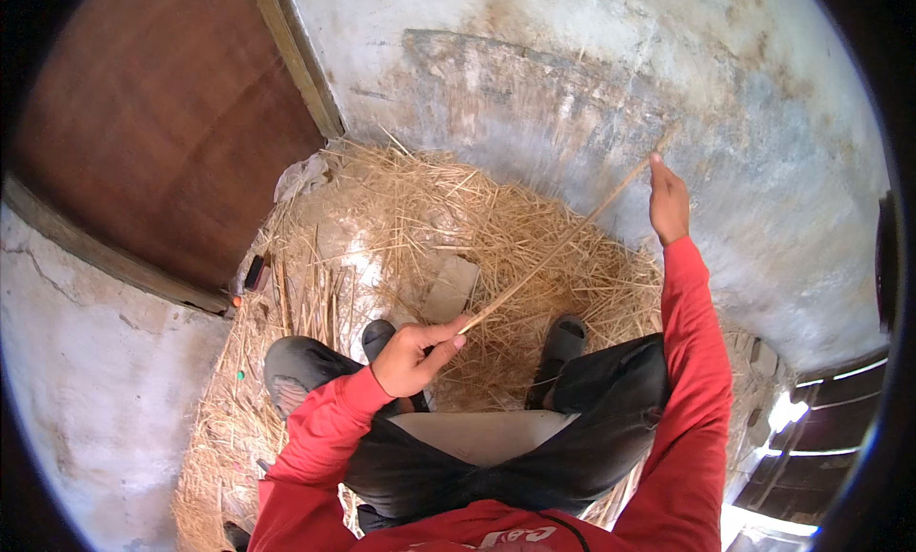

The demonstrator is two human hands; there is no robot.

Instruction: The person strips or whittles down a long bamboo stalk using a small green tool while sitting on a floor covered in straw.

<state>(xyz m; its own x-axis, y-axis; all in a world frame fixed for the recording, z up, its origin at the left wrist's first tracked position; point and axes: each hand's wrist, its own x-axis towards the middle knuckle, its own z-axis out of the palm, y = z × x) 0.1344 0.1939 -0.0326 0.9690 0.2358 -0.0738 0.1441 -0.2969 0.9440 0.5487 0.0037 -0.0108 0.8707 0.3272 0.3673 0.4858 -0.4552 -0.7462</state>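
Note:
A long, thin, straw-coloured strand (558,247) stretches in a straight slant between my two hands, above the floor. Whether it is a single stalk or twisted straw, I cannot tell. My left hand (415,358), near the middle over my knees, pinches its lower end between thumb and forefinger. Farther out to the right, my right hand (670,204) is raised with its fingers together, holding the strand near its far end, which sticks out a little past the fingertips.
Loose straw (448,199) litters the floor around my feet, with a flat pale slab (451,288) among it. A pale seat (482,436) shows between my legs. A stained wall (572,84) curves ahead; a brown door (162,123) stands left. A small dark box (256,271) lies beside it.

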